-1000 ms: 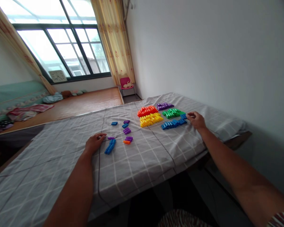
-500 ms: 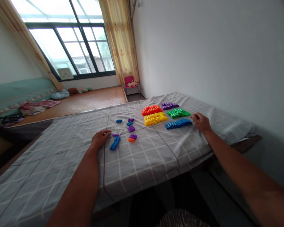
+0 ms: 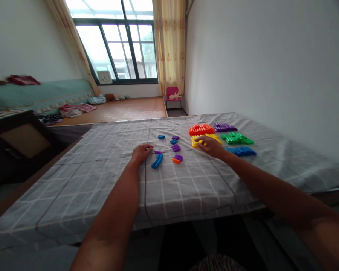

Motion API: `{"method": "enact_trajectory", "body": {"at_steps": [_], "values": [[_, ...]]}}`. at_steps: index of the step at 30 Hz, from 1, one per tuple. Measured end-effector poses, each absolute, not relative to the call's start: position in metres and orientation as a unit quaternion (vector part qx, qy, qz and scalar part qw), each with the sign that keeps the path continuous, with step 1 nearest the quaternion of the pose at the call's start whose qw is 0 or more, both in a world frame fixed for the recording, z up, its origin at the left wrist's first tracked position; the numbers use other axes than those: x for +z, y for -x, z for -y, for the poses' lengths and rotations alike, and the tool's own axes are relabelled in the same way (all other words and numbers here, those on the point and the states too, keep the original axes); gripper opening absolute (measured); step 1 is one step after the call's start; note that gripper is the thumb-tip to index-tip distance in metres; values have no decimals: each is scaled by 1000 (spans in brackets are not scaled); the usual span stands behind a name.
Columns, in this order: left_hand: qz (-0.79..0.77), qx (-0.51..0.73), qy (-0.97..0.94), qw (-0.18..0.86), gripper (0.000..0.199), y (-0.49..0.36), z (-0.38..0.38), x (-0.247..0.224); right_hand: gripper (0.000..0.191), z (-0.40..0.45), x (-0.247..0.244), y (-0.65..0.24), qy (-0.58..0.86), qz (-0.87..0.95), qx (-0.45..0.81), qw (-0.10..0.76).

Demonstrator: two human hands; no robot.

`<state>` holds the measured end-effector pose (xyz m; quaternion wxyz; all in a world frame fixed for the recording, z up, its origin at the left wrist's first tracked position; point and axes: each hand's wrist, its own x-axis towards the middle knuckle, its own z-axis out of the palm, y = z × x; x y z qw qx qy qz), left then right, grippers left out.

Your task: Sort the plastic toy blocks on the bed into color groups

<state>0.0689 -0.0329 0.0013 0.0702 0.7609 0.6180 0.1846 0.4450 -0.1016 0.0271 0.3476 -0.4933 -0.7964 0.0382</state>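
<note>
My left hand rests on the cloth with its fingers loosely bent and apart, nothing visible in them. Just right of its fingertips lies a small purple tube piece, and below that a cluster of blue tube pieces. My right hand reaches leftward in front of the pile of yellow tube pieces, covering part of it. Thumb and forefinger are parted, and I see nothing between them. Behind its wrist sits a blue pile, partly covered by the forearm.
Red, purple and green piles stand at the right. Between my hands lie small purple pieces, an orange piece and more blue ones. A checked grey cloth covers the table; a wall borders it.
My right hand has moved left from beside the blue and green piles to the front of the yellow pile. The view has turned left. My left hand stays beside the small purple piece.
</note>
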Motion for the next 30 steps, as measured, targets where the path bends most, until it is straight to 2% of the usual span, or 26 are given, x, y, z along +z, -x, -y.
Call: {"method": "enact_trajectory", "body": {"at_steps": [4,9,12,15,22,27,30], "values": [[-610,194,-764,79,32,-69,35,2,28,60,18,-379,481,838,41,253],[-603,202,-766,89,31,-70,36,4,45,18,16,-332,611,782,8,124],[-607,206,-762,91,31,-70,36,5,40,7,18,-322,629,770,25,104],[-609,207,-760,93,30,-70,37,6,34,10,21,-327,603,775,74,174],[-600,195,-771,87,32,-67,34,5,46,64,27,-423,507,703,232,441],[-617,174,-764,71,35,-67,32,6,49,105,12,-569,595,546,178,562],[-625,166,-760,64,36,-67,31,8,45,128,-6,-655,657,476,121,571]]}}
